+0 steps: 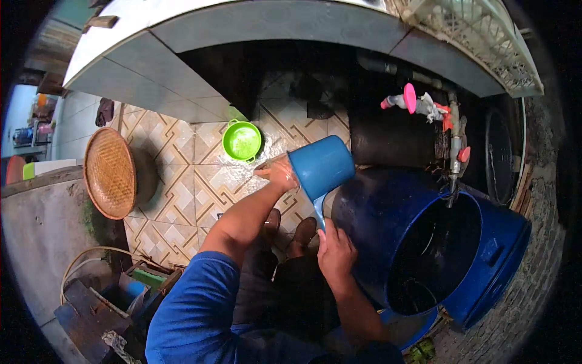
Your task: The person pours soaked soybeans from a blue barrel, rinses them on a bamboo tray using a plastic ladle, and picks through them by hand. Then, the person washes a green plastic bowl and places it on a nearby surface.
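My right hand (336, 252) grips the handle of a blue plastic water dipper (322, 166), which is tipped so that its mouth faces left. Water runs from it over my left hand (278, 173), held at the dipper's mouth with some fingers extended; I see nothing held in it. Just beyond the left hand, a bright green two-handled plastic basin (242, 141) stands on the wet patterned floor tiles (177, 182). Splashing water spreads on the tiles beside the basin.
Right of me stands an open blue drum (363, 218) under a pipe tap (454, 154). A woven bamboo tray (110, 173) leans at the left. A tiled counter (282, 25) spans the far side, with a plastic rack (473, 41) on it. Wooden scraps (91, 309) lie lower left.
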Motion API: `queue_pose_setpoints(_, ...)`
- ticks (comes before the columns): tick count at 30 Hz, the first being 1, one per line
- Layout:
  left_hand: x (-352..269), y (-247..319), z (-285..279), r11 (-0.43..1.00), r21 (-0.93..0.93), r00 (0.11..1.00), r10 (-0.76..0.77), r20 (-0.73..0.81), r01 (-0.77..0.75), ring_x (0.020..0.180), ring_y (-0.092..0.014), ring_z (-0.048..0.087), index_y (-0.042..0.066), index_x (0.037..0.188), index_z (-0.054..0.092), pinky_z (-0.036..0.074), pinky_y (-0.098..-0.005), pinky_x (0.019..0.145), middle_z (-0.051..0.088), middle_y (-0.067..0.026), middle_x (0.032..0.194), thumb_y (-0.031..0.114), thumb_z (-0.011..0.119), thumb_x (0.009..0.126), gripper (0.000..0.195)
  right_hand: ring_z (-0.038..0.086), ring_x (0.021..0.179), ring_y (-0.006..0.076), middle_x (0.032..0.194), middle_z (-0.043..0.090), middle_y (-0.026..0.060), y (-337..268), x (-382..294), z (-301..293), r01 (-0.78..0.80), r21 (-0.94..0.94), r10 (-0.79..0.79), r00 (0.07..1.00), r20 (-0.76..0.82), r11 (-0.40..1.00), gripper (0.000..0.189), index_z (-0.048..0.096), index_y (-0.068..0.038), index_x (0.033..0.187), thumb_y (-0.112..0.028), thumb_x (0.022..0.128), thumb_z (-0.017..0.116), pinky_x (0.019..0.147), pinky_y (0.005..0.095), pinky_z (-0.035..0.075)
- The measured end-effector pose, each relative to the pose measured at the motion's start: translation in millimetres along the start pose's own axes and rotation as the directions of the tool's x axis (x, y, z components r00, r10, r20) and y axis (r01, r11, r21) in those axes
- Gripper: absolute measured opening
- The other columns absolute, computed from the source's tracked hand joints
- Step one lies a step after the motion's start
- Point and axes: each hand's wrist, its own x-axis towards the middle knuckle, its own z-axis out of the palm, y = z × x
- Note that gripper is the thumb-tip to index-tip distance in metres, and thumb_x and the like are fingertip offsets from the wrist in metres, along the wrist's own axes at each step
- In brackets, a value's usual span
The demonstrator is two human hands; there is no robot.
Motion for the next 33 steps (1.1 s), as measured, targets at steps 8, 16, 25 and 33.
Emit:
queue_pose_setpoints(8,37,-46,28,0.355,-0.896,0.754,-0.656,-0.036,0.266,0.074,-0.028,0.063,-0.003,0.086,0.062,0.049,-0.0434,0.070,0.066,-0.0197,0.078,0.051,0.057,0.094,0.055,0.065,0.080,0.0401,0.093,0.066,0.0213,63,-30,58,-0.104,0.305,0.140,0.985,-0.098,0.947,0.032,0.061,-0.001,0.119,-0.018,0.092,0.065,0.067,0.0431,0.052)
queue_pose_setpoints(16,12,-35,96,-0.725,-0.669,0.638,-0.595,0.489,-0.164,0.121,-0.033,0.054,-0.004,0.141,0.040,0.045,-0.0454,0.103,0.052,-0.0159,0.138,0.062,0.044,0.097,0.080,0.068,0.075,0.0311,0.086,0.069,0.0185,105,-99,127,-0.329,0.337,0.314,0.944,0.099,0.882,0.032,0.063,0.004,0.116,-0.016,0.092,0.065,0.065,0.0385,0.053)
queue_pose_setpoints(25,-11,-22,177,-0.578,-0.702,0.426,-0.558,0.712,0.416,0.095,-0.032,0.066,-0.010,0.131,0.046,0.054,-0.0442,0.085,0.059,-0.0217,0.125,0.062,0.053,0.092,0.083,0.068,0.071,0.0302,0.086,0.069,0.0172,89,-116,128,-0.536,0.205,0.439,0.815,0.378,0.819,0.041,0.062,0.002,0.122,-0.025,0.091,0.068,0.063,0.0380,0.052)
queue_pose_setpoints(33,-64,1,81,0.272,-0.932,0.861,-0.503,0.077,0.242,0.072,-0.026,0.065,0.004,0.084,0.061,0.051,-0.0394,0.069,0.067,-0.0149,0.077,0.034,0.076,0.082,0.033,0.067,0.076,0.0365,0.090,0.068,0.0193,45,-110,66,-0.324,0.350,0.296,0.946,0.132,0.879,0.036,0.064,-0.002,0.118,-0.023,0.090,0.068,0.066,0.0419,0.053)
